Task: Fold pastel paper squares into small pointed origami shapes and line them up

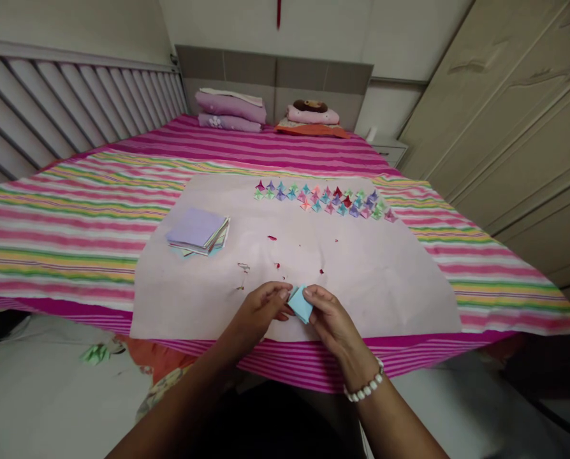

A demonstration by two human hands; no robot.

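A small folded piece of light blue paper (301, 305) is held up between my two hands, above the front part of a pale sheet (385, 293). My left hand (264, 308) pinches its left edge with thumb and fingertips. On the other side, my right hand (329, 313) grips the paper's right edge, thumb on top. Further left on the sheet lies a stack of square coloured papers (199, 228) with a lilac one uppermost. Toward the back right, several small folded paper pieces (337, 199) in many colours stand in rows.
Small dark red scraps (272, 238) and thin bits (243, 266) are scattered mid-sheet. The sheet covers a striped bed (65, 223). Folded bedding (232, 111) sits by the headboard (247, 67). A slatted rail (79, 105) runs along the left, a wardrobe (514, 121) along the right.
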